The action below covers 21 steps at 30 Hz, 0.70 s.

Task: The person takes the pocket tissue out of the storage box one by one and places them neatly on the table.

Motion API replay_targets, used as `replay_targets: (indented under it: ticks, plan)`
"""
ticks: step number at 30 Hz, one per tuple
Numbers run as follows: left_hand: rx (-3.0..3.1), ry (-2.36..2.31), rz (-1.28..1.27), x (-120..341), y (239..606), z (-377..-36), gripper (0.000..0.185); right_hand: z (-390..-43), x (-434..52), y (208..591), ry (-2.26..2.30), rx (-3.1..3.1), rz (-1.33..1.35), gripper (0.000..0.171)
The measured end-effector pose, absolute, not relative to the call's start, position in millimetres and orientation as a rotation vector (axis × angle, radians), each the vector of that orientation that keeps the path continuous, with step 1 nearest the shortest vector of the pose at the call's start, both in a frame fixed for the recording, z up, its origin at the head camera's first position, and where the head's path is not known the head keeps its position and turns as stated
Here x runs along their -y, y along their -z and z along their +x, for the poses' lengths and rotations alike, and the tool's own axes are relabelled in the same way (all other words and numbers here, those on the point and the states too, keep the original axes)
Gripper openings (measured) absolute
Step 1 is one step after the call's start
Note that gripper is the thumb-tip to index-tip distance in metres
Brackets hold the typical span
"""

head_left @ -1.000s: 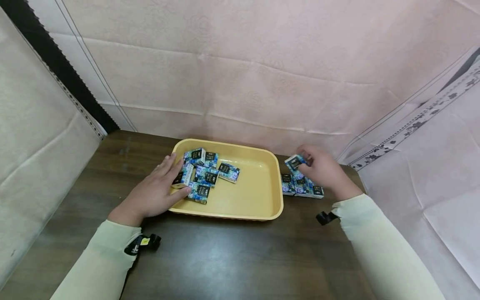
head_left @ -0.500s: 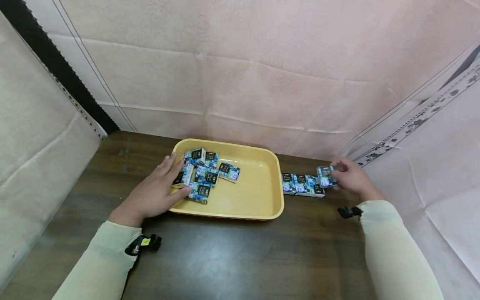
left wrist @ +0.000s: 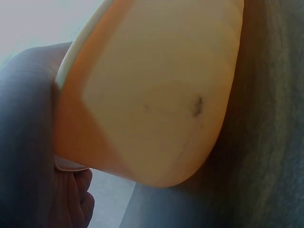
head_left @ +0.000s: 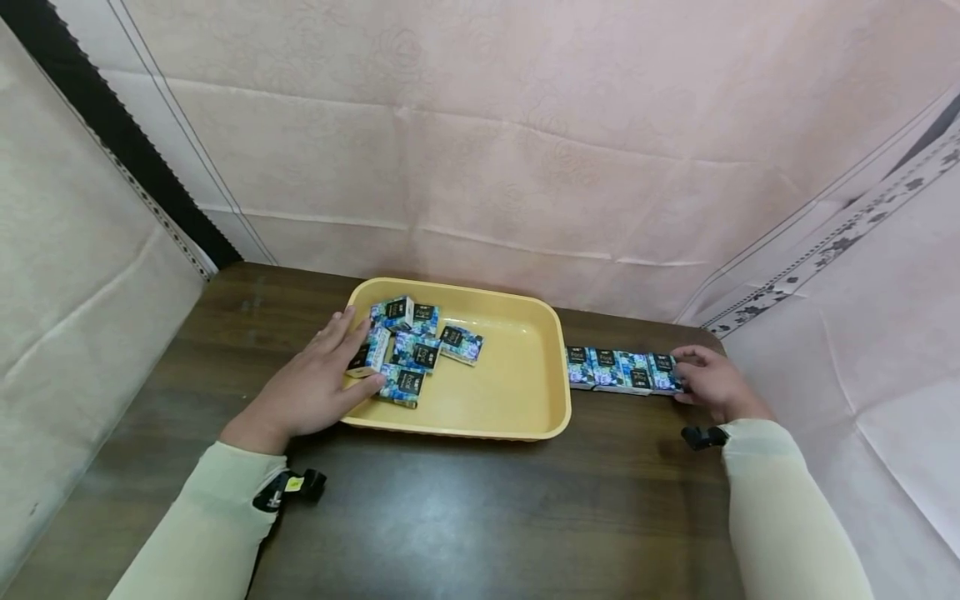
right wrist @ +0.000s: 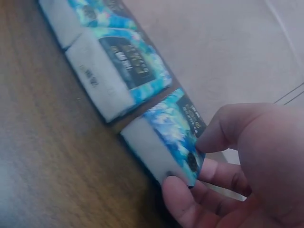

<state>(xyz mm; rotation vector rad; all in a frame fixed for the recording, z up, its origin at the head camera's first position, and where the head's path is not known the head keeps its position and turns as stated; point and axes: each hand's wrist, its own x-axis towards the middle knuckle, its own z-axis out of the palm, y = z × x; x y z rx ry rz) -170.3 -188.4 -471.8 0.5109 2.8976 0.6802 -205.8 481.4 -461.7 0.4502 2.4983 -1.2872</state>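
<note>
My right hand (head_left: 712,382) grips a small blue flower-patterned box (head_left: 664,373) with a black label, at the right end of a row on the table. In the right wrist view the fingertips sit on the top, side and end of this small box (right wrist: 166,135), close beside its neighbour (right wrist: 118,71) with a narrow gap between them. My left hand (head_left: 315,383) lies over the left rim of a yellow tray (head_left: 517,400), fingers extended, near several similar boxes (head_left: 416,352) inside. The left wrist view shows the tray's outer wall (left wrist: 156,95) close up.
The rest of the row of boxes (head_left: 606,369) runs from the tray's right rim. Pale cloth (head_left: 480,167) hangs behind the brown wooden table (head_left: 465,517) and along both sides. Dark wrist straps (head_left: 288,487) sit over both sleeves.
My right hand has carried the small box rightward, then lowered it to the row's right end, lining it up with the others. My left hand stays on the tray.
</note>
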Motion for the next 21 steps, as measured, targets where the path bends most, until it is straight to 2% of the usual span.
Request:
replay_targets:
  ticks: [12,21]
  plan:
    - [-2.897,-0.698,0.52,187,472,-171,0.103,-206,-475,457,1.057,-2.583,0.433,0.057]
    - [-2.898,-0.685,0.507,188,473,-171,0.103,-208,-462,426,0.776,-2.799,0.282,0.055]
